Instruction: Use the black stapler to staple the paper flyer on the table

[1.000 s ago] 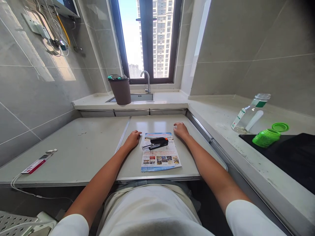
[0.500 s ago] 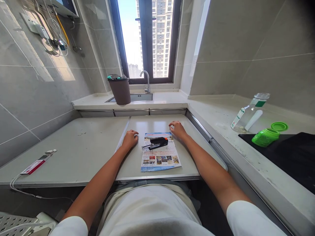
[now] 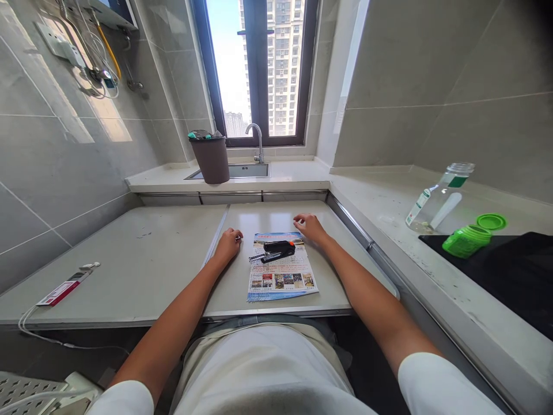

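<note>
A black, orange-tipped stapler (image 3: 280,250) lies mid-frame on printed papers (image 3: 283,282). The left hand (image 3: 228,244) sits to its left, the right hand (image 3: 311,227) to its upper right, both loosely half-spread.

single head-worn view, forward and down over both hands (image 3: 227,244) (image 3: 311,227)

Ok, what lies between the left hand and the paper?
Just a strip of bare tabletop lies between the left hand and the paper, as the head view shows. The stapler rests on the paper.
</note>
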The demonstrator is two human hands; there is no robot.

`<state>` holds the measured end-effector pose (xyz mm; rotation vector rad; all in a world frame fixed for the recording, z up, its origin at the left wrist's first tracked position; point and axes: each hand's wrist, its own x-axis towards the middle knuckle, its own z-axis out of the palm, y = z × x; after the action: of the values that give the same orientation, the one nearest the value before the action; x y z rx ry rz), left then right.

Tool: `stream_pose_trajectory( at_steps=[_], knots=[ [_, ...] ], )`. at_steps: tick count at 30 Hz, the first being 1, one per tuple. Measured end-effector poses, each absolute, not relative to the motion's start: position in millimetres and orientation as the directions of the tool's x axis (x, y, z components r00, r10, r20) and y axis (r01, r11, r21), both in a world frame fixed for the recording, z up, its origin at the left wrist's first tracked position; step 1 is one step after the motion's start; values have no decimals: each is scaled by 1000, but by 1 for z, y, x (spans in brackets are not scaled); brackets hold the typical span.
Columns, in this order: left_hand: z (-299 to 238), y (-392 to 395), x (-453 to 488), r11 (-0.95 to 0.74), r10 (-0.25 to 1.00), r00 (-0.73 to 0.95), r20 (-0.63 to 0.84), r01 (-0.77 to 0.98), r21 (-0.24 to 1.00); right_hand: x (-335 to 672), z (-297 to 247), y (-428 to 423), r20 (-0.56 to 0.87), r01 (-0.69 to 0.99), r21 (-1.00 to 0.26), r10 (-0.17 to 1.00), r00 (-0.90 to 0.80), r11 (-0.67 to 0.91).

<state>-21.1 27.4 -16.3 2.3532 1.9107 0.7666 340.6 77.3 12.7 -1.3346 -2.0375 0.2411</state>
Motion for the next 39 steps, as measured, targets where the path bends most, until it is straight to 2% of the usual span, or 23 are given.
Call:
stream_pose_trajectory(
  at_steps=[4,8,11,13,17,22,25,31,39],
  knots=[
    [-16,27,-21,-260,923,143,358,917,303,333,19,68,383,556,-569,794,-472,605],
    [-14,24,-17,-277,921,116,372,866,416,318,24,52,260,404,-612,655,-709,680],
    [-11,22,-11,-343,909,140,393,786,514,304,25,42,222,340,-592,554,-803,730],
    [-9,21,-7,-390,892,173,417,761,519,296,24,37,206,337,-533,506,-838,776],
    [-5,17,-1,-464,855,248,456,758,459,287,20,32,187,393,-422,503,-844,817],
    [-1,9,2,-474,876,296,382,679,561,283,18,30,229,450,-328,532,-815,831],
    [2,5,4,-501,859,319,400,685,529,282,19,29,271,515,-273,578,-769,813],
    [5,2,9,-583,806,393,442,653,484,283,18,32,320,631,-245,676,-664,736],
    [7,-2,9,-620,784,465,412,629,469,285,14,35,295,660,-191,684,-667,727]
  ],
)
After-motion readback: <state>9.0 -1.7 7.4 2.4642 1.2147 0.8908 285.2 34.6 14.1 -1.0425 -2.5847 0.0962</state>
